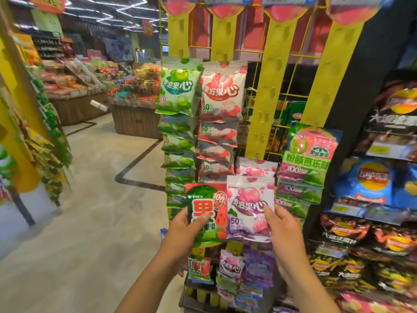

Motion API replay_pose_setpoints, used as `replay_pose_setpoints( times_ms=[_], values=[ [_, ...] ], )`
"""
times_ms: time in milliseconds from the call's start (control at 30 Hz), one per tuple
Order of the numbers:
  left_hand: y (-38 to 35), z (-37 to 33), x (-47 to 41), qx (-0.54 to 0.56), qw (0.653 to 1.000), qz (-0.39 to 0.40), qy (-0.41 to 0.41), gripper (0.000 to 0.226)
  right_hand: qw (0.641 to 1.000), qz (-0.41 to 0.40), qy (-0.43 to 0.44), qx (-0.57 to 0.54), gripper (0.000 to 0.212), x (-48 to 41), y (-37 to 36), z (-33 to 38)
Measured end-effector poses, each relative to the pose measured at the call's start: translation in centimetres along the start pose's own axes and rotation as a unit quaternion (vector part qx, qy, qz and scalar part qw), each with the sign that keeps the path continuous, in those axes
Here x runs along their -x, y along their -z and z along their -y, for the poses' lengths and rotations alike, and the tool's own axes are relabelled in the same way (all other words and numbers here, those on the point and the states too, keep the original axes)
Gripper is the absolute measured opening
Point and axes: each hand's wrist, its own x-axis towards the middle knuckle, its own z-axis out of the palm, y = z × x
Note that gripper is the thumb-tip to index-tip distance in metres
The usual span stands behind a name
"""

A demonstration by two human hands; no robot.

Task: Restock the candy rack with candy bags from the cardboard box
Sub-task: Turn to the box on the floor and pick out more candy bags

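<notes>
I see L hand (180,227) pinching green watermelon bag (209,213), R hand (285,233) pinching purple bag (249,208) at its right edge. Bags side by side, near, in front of candy rack (262,123).

The candy rack (270,86), a yellow wire grid with yellow hanging strips, carries overlapping green bags (180,86) at 11 o'clock and red-and-white bags (222,91) at 12. At 6 o'clock a green watermelon bag (206,213) is held upright. At its 3 o'clock edge, touching it, is a purple-and-white bag (249,208), in front of a matching bag (257,168) hung on the rack.
</notes>
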Motion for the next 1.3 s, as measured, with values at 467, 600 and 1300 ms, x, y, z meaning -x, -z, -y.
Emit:
replay_pose_setpoints(
  times_ms=[467, 600, 1300],
  values=[
    [-1.7, -0.9, -4.1, 0.007, 1.000, 0.029, -0.007, 0.021, 0.988, -0.087, 0.119, 0.043, 0.028, -4.7, -0.4, 11.7],
    [-1.3, -0.8, -4.7, -0.007, 0.999, 0.035, -0.002, 0.022, 0.975, -0.135, 0.150, 0.090, 0.033, -5.7, -1.4, 11.1],
    [0.4, 0.7, -5.5, -0.021, 0.999, 0.040, 0.022, 0.017, 0.989, -0.122, 0.073, 0.036, 0.024, -5.4, -2.7, 4.0]
  ],
)
